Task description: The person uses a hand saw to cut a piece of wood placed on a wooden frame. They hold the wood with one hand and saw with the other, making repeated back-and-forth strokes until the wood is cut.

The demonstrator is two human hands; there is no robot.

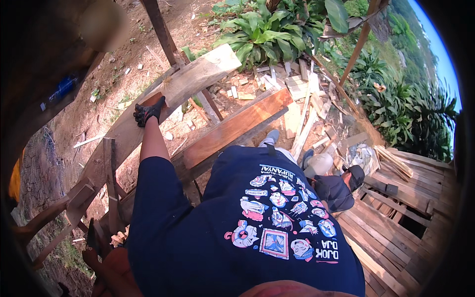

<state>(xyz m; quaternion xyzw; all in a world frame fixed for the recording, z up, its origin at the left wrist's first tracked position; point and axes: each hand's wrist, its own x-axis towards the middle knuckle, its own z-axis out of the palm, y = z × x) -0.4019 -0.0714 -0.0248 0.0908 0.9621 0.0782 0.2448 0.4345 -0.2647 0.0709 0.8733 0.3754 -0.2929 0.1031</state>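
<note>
My left hand (147, 113), in a black glove, reaches out to the left. Its fingers are closed on a small reddish-brown wooden block (154, 99) that rests on a long, pale, weathered plank (190, 79). The glove covers part of the block. To the right of that plank, a thick orange-brown board (237, 126) lies at a slant on a timber support, close to my body. My right hand is out of view, with my dark blue printed shirt filling the lower middle.
Upright posts (161, 32) and braces (110, 171) stand around the planks. Wood offcuts (302, 89) litter the ground. At right, another person in a dark cap (354, 176) is beside a slatted wooden platform (383, 237) with a gap. Leafy plants (262, 34) grow beyond.
</note>
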